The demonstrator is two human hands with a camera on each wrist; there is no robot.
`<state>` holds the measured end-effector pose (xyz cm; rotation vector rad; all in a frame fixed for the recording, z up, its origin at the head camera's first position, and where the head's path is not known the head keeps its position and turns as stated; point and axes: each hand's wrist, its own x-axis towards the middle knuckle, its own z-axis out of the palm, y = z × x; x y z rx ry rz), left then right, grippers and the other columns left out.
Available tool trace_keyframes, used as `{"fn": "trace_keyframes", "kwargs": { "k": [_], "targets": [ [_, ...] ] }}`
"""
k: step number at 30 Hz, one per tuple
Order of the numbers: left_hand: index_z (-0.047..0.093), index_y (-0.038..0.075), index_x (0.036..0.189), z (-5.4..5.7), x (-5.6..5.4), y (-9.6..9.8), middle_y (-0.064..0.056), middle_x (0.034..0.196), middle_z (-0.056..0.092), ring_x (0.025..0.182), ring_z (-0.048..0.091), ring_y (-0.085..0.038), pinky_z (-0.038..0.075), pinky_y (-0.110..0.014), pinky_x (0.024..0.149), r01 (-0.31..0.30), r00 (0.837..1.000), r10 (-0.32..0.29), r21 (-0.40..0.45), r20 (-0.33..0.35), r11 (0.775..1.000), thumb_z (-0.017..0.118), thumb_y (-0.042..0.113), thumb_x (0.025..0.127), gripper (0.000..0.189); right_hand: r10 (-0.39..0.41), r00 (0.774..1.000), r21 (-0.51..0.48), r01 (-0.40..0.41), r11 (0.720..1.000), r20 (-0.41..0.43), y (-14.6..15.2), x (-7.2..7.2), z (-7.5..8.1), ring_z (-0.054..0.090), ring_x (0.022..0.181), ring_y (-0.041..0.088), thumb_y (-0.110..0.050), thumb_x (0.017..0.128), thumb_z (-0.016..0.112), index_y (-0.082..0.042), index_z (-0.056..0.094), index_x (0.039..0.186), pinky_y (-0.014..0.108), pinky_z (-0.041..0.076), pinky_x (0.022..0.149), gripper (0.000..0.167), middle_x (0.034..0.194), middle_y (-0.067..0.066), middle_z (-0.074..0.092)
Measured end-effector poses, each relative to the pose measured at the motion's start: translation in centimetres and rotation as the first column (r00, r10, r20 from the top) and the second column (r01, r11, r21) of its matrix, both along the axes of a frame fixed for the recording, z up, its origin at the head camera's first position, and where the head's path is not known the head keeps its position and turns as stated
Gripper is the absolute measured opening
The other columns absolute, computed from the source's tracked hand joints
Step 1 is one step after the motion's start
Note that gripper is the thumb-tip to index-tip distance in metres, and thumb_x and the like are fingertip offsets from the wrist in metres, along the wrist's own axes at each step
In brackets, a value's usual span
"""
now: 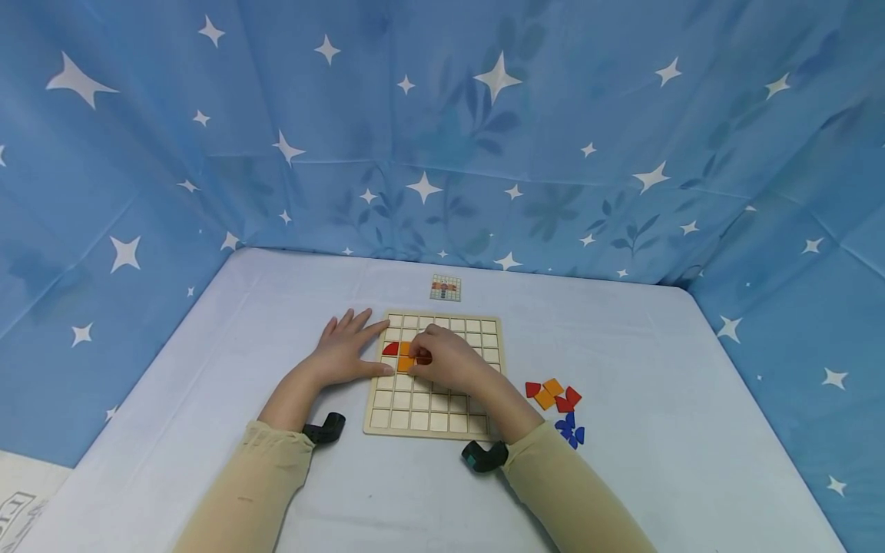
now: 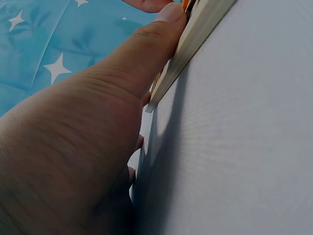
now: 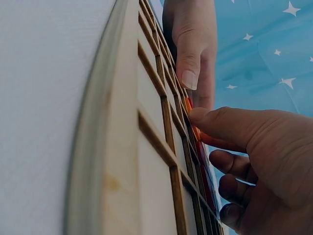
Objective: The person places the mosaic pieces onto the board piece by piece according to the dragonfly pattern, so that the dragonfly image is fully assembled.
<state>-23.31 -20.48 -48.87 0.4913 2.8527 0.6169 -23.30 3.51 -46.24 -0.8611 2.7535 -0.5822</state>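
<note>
A square wooden grid board (image 1: 401,420) lies on the table. My left hand (image 1: 346,353) rests along its left edge with fingers spread, the thumb on the rim near a red quarter-round tile (image 1: 391,349). Over the board's left-middle cells, my right hand (image 1: 445,359) pinches an orange square tile (image 1: 404,364) between thumb and forefinger. In the right wrist view, the right thumb (image 3: 220,122) meets the orange tile close to the board's surface, its other fingers curled. Another orange tile (image 1: 405,348) sits just above it. Red shows beneath the right hand, partly hidden.
Loose orange tiles (image 1: 545,399), red tiles (image 1: 573,395) and several blue tiles (image 1: 568,432) lie right of the board. A small pattern card (image 1: 445,288) lies beyond its far edge. A starry blue curtain (image 1: 442,138) surrounds the white table (image 1: 643,369).
</note>
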Motion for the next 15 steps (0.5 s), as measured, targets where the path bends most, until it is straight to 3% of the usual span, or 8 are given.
{"fn": "trace_keyframes", "kwargs": {
  "k": [8,15],
  "targets": [
    [0.033,0.026,0.156,0.0,0.0,0.1,-0.014,0.166,0.015,0.153,0.004,-0.044,0.001,-0.064,0.12,0.004,1.0,-0.004,0.004,-0.013,1.0,0.069,0.069,0.078,0.095,-0.005,1.0,-0.062,0.007,0.998,0.028,0.9,0.1,1.2,0.054,0.08,0.012,-0.031,0.091,0.072,-0.021,0.068,0.099,0.027,0.048,0.074,0.014,0.093,-0.007,0.057],
    [0.032,0.026,0.156,0.0,0.1,0.0,-0.014,0.166,0.014,0.153,0.003,-0.043,0.0,-0.063,0.121,0.001,1.0,-0.001,0.001,-0.004,1.0,0.068,0.07,0.078,0.097,-0.029,0.998,-0.058,0.032,0.998,0.061,3.9,0.3,2.7,0.056,0.085,0.012,-0.029,0.094,0.069,-0.019,0.068,0.101,0.03,0.05,0.076,0.013,0.097,-0.007,0.061]
  ]
}}
